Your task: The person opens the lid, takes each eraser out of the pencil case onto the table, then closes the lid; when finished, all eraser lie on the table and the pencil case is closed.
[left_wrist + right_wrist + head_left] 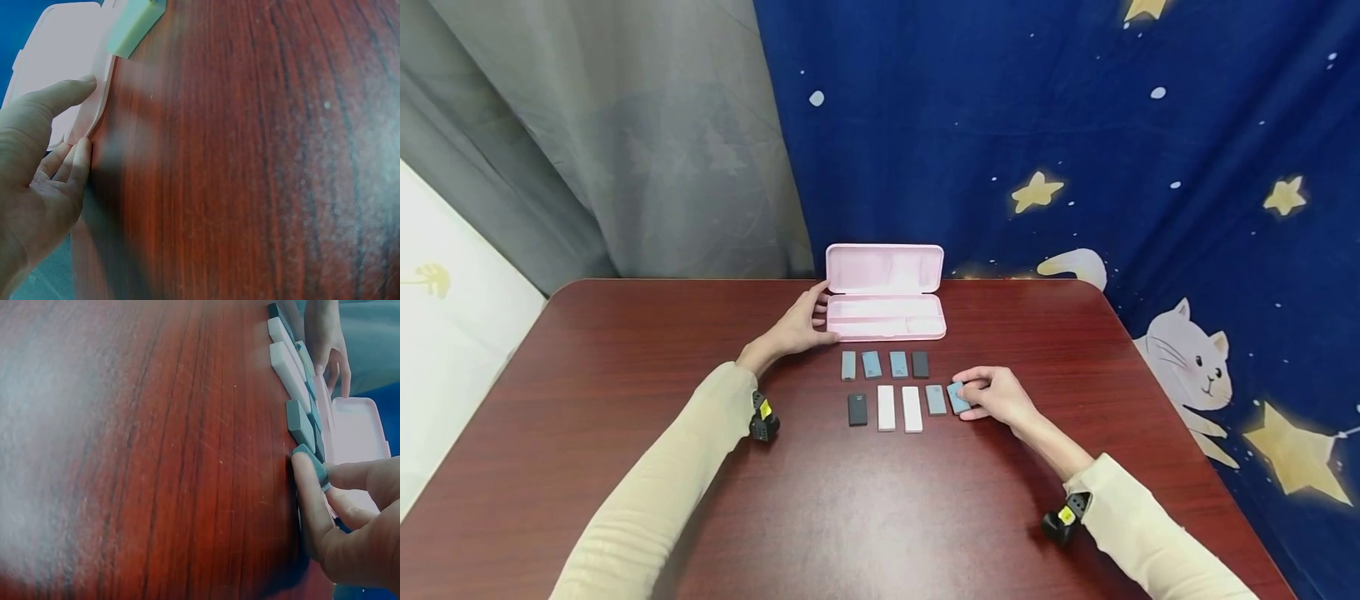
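An open pink pencil case [891,327] lies near the table's far edge, its lid raised at the back. My left hand [799,323] holds its left end, thumb at the front corner and fingers along the side. In the left wrist view the thumb lies over the rim of the case [69,56]. My right hand [1002,397] pinches a blue eraser [956,398] between thumb and fingers, at the right end of the front row. Beside it lies another blue eraser [936,400], then two white erasers [912,410] and a black eraser [857,409].
Between the front row and the case runs a back row of erasers: a grey-green one [848,366], two blue ones [871,364] and a black one [920,364]. Curtains [925,125] hang behind the reddish-brown table [880,517].
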A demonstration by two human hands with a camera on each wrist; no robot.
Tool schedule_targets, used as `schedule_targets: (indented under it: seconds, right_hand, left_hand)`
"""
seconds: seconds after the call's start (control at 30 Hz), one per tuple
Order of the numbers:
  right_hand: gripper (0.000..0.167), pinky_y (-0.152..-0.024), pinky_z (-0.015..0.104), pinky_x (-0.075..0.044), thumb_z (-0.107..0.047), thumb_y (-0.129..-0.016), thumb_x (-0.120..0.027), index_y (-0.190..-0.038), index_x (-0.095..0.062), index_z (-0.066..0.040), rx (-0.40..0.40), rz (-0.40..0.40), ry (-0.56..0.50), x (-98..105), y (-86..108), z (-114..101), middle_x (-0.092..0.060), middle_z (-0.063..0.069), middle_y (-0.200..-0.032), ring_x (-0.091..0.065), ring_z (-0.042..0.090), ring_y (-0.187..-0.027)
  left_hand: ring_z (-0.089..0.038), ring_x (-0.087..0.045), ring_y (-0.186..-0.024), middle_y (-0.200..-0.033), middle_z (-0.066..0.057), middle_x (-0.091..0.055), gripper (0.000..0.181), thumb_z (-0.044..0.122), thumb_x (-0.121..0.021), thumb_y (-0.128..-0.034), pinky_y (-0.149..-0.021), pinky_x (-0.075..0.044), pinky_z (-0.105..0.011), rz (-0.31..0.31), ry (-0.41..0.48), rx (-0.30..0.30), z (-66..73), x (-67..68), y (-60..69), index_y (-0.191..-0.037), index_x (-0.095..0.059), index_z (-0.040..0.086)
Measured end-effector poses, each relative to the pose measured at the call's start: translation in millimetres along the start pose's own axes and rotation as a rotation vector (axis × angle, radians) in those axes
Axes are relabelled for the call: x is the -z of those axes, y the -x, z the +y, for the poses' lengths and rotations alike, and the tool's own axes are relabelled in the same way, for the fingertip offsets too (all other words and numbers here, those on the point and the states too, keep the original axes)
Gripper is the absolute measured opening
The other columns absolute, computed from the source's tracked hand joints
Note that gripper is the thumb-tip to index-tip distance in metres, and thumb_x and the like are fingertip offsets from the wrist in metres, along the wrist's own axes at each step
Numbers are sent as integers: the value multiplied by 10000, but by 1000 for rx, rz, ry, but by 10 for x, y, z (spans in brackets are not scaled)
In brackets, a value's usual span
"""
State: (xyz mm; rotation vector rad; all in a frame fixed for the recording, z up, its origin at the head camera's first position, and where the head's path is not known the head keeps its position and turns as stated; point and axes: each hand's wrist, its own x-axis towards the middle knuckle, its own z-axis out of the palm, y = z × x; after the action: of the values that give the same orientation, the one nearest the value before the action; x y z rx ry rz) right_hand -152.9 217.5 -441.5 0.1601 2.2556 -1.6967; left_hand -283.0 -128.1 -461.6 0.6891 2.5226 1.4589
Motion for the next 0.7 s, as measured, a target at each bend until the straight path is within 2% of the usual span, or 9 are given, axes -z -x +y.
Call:
schedule_targets:
  seconds: [0.33,0.53,0.7]
  right_hand:
    - [266,-599,385,-590,39,-884,-634,-1140,-615,109,5,9,102,0,29,-42,-643,157,-785,-619,188,-643]
    - [222,-563,369,-586,10,-881,-657,-1088,-643,90,51,23,181,-17,29,-28,-641,126,-744,-598,174,-606]
    - [187,-546,354,-583,14,-876,-657,-1054,-663,70,65,39,206,-28,8,-19,-634,114,-720,-598,171,-588]
  left_hand:
    - [-393,-419,-1220,-1364,-286,-335,1004,-14,-775,-771,-1012,-422,-482,0,13,-10,4,-10,-4,-1520,-105,-18]
    - [-456,-398,-1233,-1373,-334,-311,1023,-31,-774,-766,-1017,-397,-532,-6,48,-27,14,-12,0,-1514,-77,-46]
    - [-417,-420,-1213,-1351,-311,-330,1000,5,-775,-769,-1012,-417,-496,1,39,-43,-13,-3,8,-1514,-109,-29]
